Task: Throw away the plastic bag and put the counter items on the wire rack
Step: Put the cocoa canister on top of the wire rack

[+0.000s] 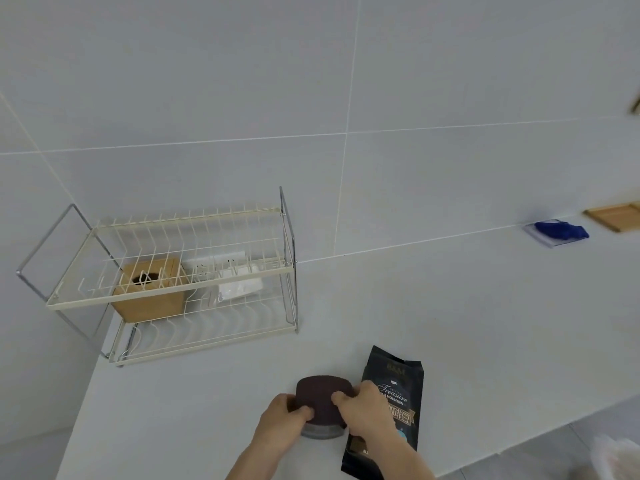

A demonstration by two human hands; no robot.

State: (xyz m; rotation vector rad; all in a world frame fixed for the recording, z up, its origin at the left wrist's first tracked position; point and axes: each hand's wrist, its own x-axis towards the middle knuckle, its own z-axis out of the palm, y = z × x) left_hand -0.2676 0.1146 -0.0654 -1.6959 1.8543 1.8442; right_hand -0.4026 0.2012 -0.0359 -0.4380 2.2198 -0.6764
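Observation:
A jar with a dark brown lid (322, 393) stands on the white counter (450, 323) near its front edge. My left hand (284, 424) grips the lid's left side and my right hand (363, 410) grips its right side. A black coffee bag (398, 382) lies flat just right of the jar, partly under my right wrist. The cream two-tier wire rack (194, 271) stands at the back left against the wall. Its lower tier holds a wooden box (152, 296) and a white packet (239, 285). A pale plastic bag (620, 459) shows at the bottom right, below the counter.
A blue cloth (561, 230) on a white pad lies far right against the tiled wall, with a wooden tray (613, 216) beyond it. The counter's front edge runs diagonally at the lower right, with grey floor below.

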